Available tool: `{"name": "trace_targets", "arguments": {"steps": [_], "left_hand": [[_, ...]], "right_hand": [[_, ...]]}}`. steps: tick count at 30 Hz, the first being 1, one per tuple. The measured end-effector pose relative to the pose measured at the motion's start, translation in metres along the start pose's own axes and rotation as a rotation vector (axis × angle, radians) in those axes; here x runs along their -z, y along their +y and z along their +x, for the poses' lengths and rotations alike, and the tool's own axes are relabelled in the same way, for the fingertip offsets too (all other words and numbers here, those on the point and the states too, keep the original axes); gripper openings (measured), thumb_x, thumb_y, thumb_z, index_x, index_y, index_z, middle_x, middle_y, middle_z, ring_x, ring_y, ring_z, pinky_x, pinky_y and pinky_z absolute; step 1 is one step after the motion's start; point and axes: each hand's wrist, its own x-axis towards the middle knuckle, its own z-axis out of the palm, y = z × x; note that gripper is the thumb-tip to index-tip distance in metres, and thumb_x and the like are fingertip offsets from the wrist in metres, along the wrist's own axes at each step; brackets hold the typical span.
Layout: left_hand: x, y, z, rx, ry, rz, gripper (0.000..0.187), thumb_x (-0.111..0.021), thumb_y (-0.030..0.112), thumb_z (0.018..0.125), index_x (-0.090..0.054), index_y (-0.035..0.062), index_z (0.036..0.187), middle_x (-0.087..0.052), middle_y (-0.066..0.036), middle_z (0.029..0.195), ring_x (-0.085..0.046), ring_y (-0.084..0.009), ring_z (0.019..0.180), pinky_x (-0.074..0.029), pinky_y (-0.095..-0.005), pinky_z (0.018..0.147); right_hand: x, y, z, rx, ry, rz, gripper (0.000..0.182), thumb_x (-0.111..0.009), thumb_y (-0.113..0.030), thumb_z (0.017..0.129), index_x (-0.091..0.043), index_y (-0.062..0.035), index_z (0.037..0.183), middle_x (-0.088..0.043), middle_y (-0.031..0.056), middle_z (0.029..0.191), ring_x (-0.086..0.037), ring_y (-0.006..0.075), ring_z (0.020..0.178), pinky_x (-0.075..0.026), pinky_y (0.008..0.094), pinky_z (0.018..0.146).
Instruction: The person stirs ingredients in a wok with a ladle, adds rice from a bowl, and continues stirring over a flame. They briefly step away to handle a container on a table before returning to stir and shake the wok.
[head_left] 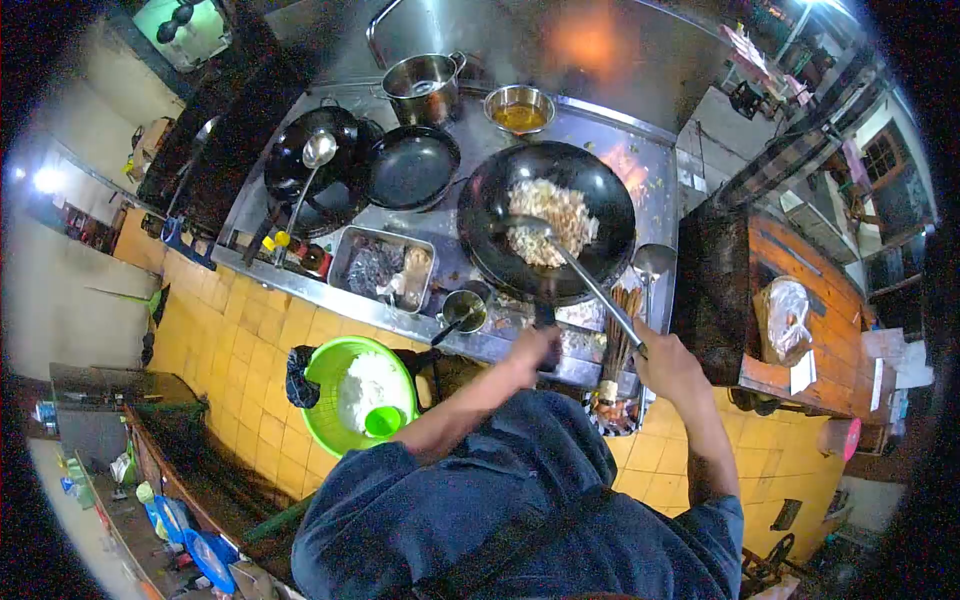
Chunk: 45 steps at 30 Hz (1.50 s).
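Observation:
A large black wok sits on the stove with a heap of chopped, pale and brown food in it. My left hand is closed round the wok's handle at the near side. My right hand grips the end of a long metal wok ladle. The ladle's head rests against the food in the wok, so its exact shape is partly hidden.
A metal bowl of yellowish liquid, a steel pot and other black pans stand behind and left. Nearer are a metal tray and a bundle of sticks. A green tub of white contents stands left of me.

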Motion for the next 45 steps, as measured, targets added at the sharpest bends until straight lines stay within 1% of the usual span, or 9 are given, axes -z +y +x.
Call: {"name": "trace_targets", "arguments": {"steps": [17,21,25,29,31,32,35,39,45], "left_hand": [[0.015,0.016,-0.023,0.024,-0.102,0.209,0.015,-0.057,0.016,0.079,-0.054,0.0038,0.071,-0.054,-0.006,0.059,-0.051,-0.0151,0.047,-0.044,-0.0292,0.046],[0.047,0.005,0.058,-0.346,0.018,0.28,0.011,-0.058,0.012,0.078,-0.052,0.003,0.077,-0.054,-0.005,0.06,-0.05,-0.0139,0.046,-0.042,-0.0273,0.04],[0.056,0.008,0.066,-0.23,-0.025,0.266,0.012,-0.059,0.011,0.077,-0.051,0.0033,0.079,-0.053,-0.005,0.06,-0.049,-0.0134,0.045,-0.042,-0.0275,0.04],[0.064,0.007,0.082,-0.256,-0.078,0.28,0.018,-0.062,0.013,0.073,-0.05,0.0045,0.083,-0.053,-0.003,0.06,-0.051,-0.0123,0.048,-0.043,-0.0257,0.043],[0.052,0.02,0.068,-0.163,0.067,0.265,0.018,-0.062,0.013,0.074,-0.052,0.005,0.086,-0.053,-0.003,0.062,-0.053,-0.0131,0.051,-0.043,-0.0254,0.043],[0.049,0.028,0.063,0.024,-0.027,0.208,0.015,-0.062,0.019,0.075,-0.055,0.0054,0.077,-0.055,-0.006,0.064,-0.05,-0.0144,0.045,-0.043,-0.0293,0.04],[0.007,0.032,0.036,0.047,0.133,0.042,0.011,-0.059,0.018,0.078,-0.058,0.0074,0.08,-0.055,-0.004,0.065,-0.049,-0.0128,0.05,-0.042,-0.0297,0.045],[-0.056,0.057,-0.054,0.195,-0.316,-0.454,0.01,-0.055,0.012,0.079,-0.049,0.0051,0.074,-0.049,-0.003,0.061,-0.048,-0.0129,0.05,-0.043,-0.0264,0.048],[0.015,0.032,0.008,0.071,-0.195,-0.209,0.008,-0.055,0.013,0.079,-0.052,0.0067,0.076,-0.053,-0.004,0.066,-0.052,-0.0112,0.054,-0.044,-0.0265,0.048]], "right_hand": [[0.012,0.013,-0.013,-0.106,0.274,0.236,0.044,-0.055,-0.008,0.073,-0.047,-0.0046,0.115,-0.057,0.025,0.082,-0.057,0.0368,0.075,-0.046,0.0416,0.063],[-0.044,-0.001,0.041,-0.349,0.165,0.477,0.033,-0.043,-0.019,0.084,-0.048,-0.0028,0.112,-0.056,0.0286,0.083,-0.055,0.0418,0.076,-0.044,0.0455,0.066],[-0.153,0.051,0.129,-0.022,0.005,-0.042,0.037,-0.039,-0.024,0.086,-0.05,0.0093,0.099,-0.051,0.0315,0.098,-0.053,0.0429,0.087,-0.04,0.0484,0.079],[-0.123,0.05,0.126,-0.181,0.25,0.154,0.037,-0.039,-0.025,0.086,-0.048,0.0109,0.09,-0.052,0.0347,0.088,-0.051,0.0477,0.086,-0.04,0.0502,0.08],[-0.161,0.07,0.135,0.05,0.769,-0.317,0.043,-0.039,-0.03,0.086,-0.046,0.0113,0.093,-0.053,0.0339,0.084,-0.051,0.0487,0.086,-0.04,0.0497,0.08],[-0.156,0.075,0.126,-0.205,0.231,0.029,0.045,-0.041,-0.033,0.085,-0.045,0.009,0.099,-0.054,0.0327,0.087,-0.051,0.0471,0.089,-0.041,0.0493,0.079],[-0.06,0.04,0.086,-0.276,-0.204,0.144,0.043,-0.043,-0.035,0.083,-0.045,0.0024,0.104,-0.054,0.0309,0.088,-0.053,0.0443,0.088,-0.042,0.05,0.076],[0.023,-0.01,0.014,-0.241,-0.047,-0.189,0.038,-0.048,-0.024,0.081,-0.044,-0.0083,0.115,-0.058,0.0232,0.074,-0.058,0.0392,0.072,-0.046,0.0473,0.064],[0.014,0.007,-0.003,-0.035,0.004,-0.272,0.046,-0.05,-0.012,0.075,-0.042,-0.0096,0.12,-0.058,0.0201,0.07,-0.058,0.0372,0.065,-0.047,0.0451,0.06]]}}
